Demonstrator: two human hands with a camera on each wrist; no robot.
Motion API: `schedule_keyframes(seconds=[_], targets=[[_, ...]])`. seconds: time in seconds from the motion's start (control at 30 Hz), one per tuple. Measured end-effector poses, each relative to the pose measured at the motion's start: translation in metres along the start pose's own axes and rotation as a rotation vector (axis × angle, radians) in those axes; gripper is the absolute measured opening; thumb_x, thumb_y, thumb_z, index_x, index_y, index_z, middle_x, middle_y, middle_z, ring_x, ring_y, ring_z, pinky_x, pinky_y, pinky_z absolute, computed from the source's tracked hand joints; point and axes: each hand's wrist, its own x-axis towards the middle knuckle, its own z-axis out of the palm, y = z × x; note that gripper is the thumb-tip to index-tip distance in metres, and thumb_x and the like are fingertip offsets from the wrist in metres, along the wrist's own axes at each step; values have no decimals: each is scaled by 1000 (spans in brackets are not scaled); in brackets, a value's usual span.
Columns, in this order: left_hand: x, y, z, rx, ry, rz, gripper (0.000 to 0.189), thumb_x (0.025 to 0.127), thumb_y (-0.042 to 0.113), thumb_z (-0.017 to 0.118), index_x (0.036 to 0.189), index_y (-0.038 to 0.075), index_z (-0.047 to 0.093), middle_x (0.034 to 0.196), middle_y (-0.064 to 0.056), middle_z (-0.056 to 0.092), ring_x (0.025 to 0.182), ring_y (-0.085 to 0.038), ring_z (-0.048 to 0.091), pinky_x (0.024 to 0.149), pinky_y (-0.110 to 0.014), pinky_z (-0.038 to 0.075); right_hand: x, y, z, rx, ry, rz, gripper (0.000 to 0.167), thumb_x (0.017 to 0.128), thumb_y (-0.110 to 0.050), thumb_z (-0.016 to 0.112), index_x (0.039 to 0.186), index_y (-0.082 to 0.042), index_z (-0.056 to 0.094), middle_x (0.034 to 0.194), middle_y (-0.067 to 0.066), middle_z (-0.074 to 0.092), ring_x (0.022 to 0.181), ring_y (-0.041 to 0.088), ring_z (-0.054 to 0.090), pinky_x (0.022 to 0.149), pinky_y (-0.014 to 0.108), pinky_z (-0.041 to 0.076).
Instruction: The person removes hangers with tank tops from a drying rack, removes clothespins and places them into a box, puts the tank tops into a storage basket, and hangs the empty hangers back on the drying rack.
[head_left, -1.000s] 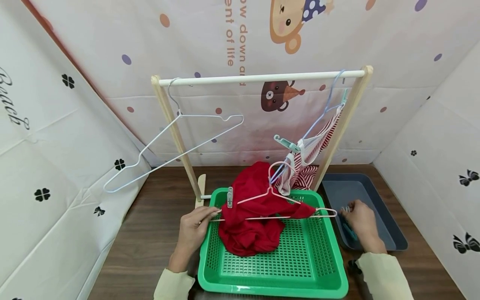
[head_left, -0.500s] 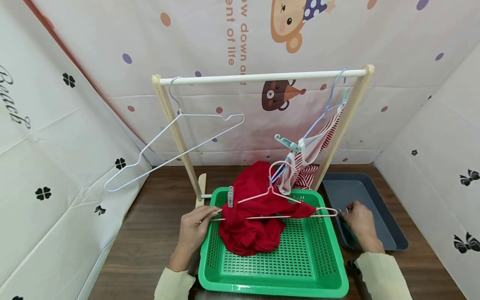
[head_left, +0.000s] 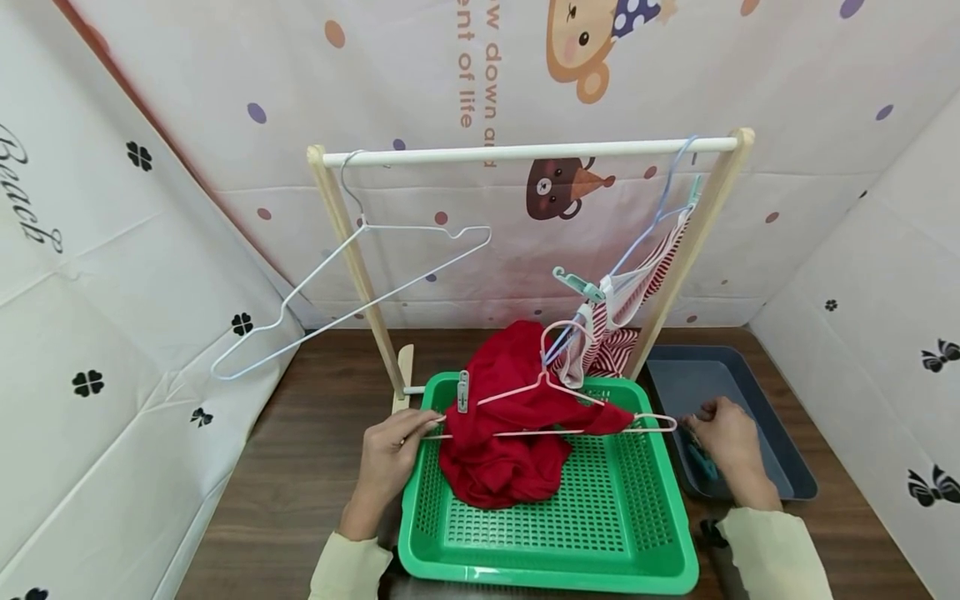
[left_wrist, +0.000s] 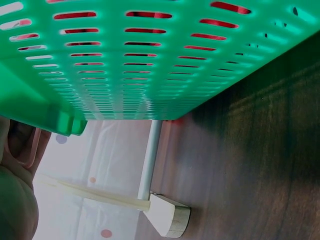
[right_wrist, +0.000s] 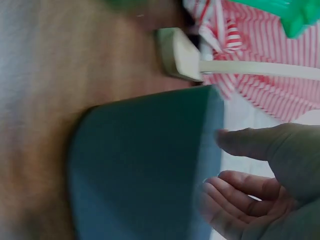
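Note:
My left hand point(head_left: 388, 450) pinches the left end of a pink clothes hanger point(head_left: 543, 379) over the green basket point(head_left: 551, 575). A crumpled red garment point(head_left: 506, 475) hangs on that hanger and droops into the basket. One grey clothespin point(head_left: 462, 392) sits on the garment near its left side. At the right, my right hand point(head_left: 729, 442) hovers at the left part of the dark tray point(head_left: 701, 371), near a teal clothespin point(head_left: 703, 462). In the right wrist view, the thumb and fingers point(right_wrist: 240, 195) stand apart with nothing seen between them.
A wooden rack with a white rail point(head_left: 510, 154) stands behind the basket. From it hang a bare white hanger point(head_left: 390, 296) at left and a blue hanger point(head_left: 663, 200) at right. Red-striped cloth point(head_left: 615, 354) hangs there with teal clothespins point(head_left: 577, 284).
My right hand has shifted slightly over the tray, and the teal clothespin below it shows more than half a second ago. The left hand, hanger and red garment stay in place.

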Motion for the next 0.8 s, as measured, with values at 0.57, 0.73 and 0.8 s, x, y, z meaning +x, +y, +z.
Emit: schedule_keyframes(seconds=[0.57, 0.73, 0.8], targets=[[-3, -5, 2, 0, 15, 14, 11, 94, -1, 77, 104, 0, 81, 93, -12, 78, 84, -28, 76, 87, -18, 57, -25, -59, -38, 120, 197, -206, 39, 105, -19, 71, 128, 10, 62, 114, 29, 66, 101, 43, 66, 82, 40, 59], [-3, -4, 2, 1, 22, 13, 28, 82, -18, 79, 104, 0, 81, 93, -11, 79, 83, -28, 76, 86, -18, 58, -36, -78, -47, 184, 275, -312, 33, 102, -16, 76, 126, 4, 67, 113, 22, 70, 99, 21, 67, 76, 2, 39], [-3, -4, 3, 1, 24, 15, 32, 80, -20, 79, 104, 0, 81, 93, -11, 79, 83, -28, 76, 86, -18, 58, -40, -86, -48, 222, 307, -366, 30, 100, -11, 78, 124, 3, 68, 112, 20, 71, 97, 4, 62, 79, 0, 38]])
